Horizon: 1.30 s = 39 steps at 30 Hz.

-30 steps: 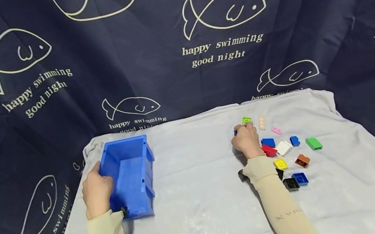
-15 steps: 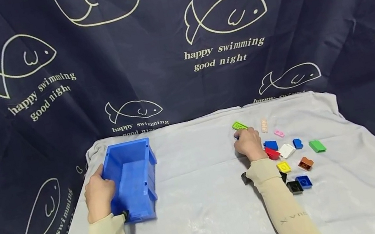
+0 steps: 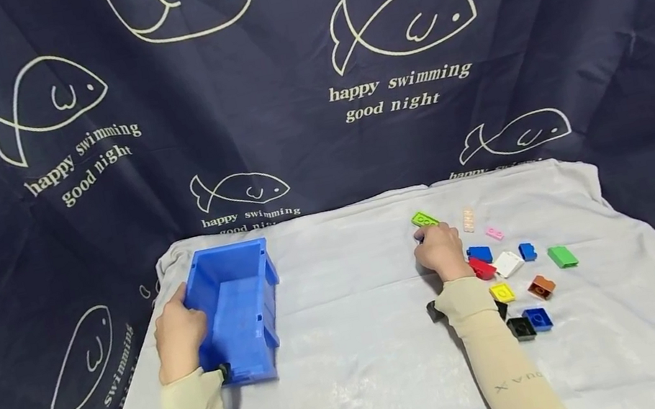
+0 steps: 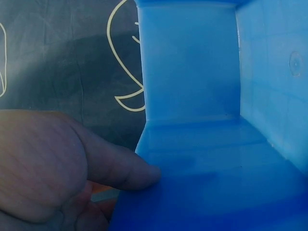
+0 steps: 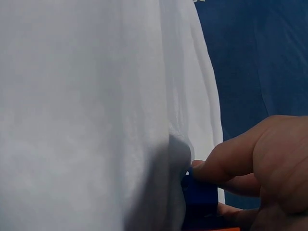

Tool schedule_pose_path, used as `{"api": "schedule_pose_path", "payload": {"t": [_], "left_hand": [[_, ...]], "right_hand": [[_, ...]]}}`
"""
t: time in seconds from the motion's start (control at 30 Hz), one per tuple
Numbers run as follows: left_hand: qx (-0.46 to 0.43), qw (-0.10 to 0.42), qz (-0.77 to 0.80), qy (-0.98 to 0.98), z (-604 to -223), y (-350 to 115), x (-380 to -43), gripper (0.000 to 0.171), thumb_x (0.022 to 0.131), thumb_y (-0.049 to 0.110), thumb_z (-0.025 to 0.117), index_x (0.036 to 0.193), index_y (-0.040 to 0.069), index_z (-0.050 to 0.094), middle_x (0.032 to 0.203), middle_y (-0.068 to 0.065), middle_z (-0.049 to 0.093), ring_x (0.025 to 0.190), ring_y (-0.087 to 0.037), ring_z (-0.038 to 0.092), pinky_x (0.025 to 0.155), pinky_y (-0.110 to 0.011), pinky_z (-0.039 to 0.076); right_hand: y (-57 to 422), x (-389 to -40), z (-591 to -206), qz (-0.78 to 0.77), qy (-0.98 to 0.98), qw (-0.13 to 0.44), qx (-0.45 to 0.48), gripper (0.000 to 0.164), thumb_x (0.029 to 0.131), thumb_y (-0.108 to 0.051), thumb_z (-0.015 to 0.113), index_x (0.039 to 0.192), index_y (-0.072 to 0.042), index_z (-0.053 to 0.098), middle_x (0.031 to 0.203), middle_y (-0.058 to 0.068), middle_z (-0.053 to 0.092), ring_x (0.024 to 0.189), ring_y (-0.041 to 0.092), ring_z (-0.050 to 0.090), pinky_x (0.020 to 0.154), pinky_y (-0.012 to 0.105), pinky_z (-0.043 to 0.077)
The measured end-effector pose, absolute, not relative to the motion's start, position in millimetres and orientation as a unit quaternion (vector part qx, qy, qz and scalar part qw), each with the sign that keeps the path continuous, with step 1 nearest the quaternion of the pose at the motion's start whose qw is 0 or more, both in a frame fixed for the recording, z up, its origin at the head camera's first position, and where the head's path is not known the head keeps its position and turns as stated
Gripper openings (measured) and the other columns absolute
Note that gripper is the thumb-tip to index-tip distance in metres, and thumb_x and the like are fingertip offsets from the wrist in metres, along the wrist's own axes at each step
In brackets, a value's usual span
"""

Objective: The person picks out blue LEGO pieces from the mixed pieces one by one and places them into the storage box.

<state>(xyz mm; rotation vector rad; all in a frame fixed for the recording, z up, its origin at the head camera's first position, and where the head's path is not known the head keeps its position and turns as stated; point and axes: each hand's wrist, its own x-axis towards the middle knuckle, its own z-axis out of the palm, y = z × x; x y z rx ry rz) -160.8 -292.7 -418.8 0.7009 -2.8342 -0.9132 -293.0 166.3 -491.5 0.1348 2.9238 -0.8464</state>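
Note:
My left hand point(image 3: 179, 333) grips the left wall of a blue plastic bin point(image 3: 266, 310). In the left wrist view the thumb point(image 4: 130, 171) lies over the inside of the wall, with fingers partly hidden outside. Across the table, my right hand point(image 3: 439, 250) pinches a dark blue toy brick point(image 5: 201, 197) between thumb and fingers, low at the cloth. From the head view that brick is mostly hidden by the hand. A lime green brick point(image 3: 423, 218) lies just beyond the right fingertips.
Right of the right hand, several bricks lie scattered, among them a red point(image 3: 482, 268), a white point(image 3: 509, 264), a yellow point(image 3: 502, 293), a brown point(image 3: 542, 287) and a green one point(image 3: 563, 256). A black brick point(image 3: 522, 328) lies near the right sleeve. A dark fish-print curtain point(image 3: 305, 77) hangs behind.
The lime green brick has shifted left and turned beside the right fingertips. The right hand stays low in nearly the same place; the left hand stays on the bin. The head view has shifted slightly.

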Motion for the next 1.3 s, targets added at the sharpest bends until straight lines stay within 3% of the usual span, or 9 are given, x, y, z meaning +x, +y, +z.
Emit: {"api": "schedule_pose_path", "payload": {"t": [0.5, 0.77, 1.3], "left_hand": [[0.228, 0.041, -0.308, -0.922, -420.9, -291.4, -158.7, 0.071, 0.089, 0.006, 0.039, 0.160, 0.007, 0.037, 0.148, -0.037, 0.046, 0.123, -0.063, 0.051, 0.094, -0.070, 0.045], [0.226, 0.049, -0.309, -0.922, -416.0, -293.1, -160.8, 0.072, 0.089, 0.006, 0.039, 0.160, 0.007, 0.036, 0.149, -0.037, 0.046, 0.122, -0.063, 0.051, 0.092, -0.071, 0.045], [0.223, 0.050, -0.305, -0.925, -414.8, -295.1, -164.8, 0.073, 0.088, 0.006, 0.041, 0.160, 0.008, 0.037, 0.149, -0.036, 0.046, 0.124, -0.063, 0.051, 0.097, -0.071, 0.044]], "right_hand": [[154.1, -293.1, -481.3, -0.314, 0.948, -0.045, -0.007, 0.043, 0.092, -0.007, 0.054, 0.132, -0.001, 0.068, 0.134, 0.033, 0.058, 0.128, 0.054, 0.048, 0.110, 0.060, 0.038], [128.7, -286.7, -469.0, -0.345, 0.930, -0.109, -0.066, 0.038, 0.089, -0.005, 0.059, 0.125, 0.000, 0.072, 0.123, 0.029, 0.067, 0.126, 0.043, 0.056, 0.109, 0.054, 0.041], [79.1, -268.3, -440.7, -0.346, 0.929, -0.065, -0.114, 0.040, 0.093, -0.008, 0.058, 0.131, -0.005, 0.070, 0.126, 0.024, 0.062, 0.119, 0.039, 0.059, 0.103, 0.053, 0.048]]}}
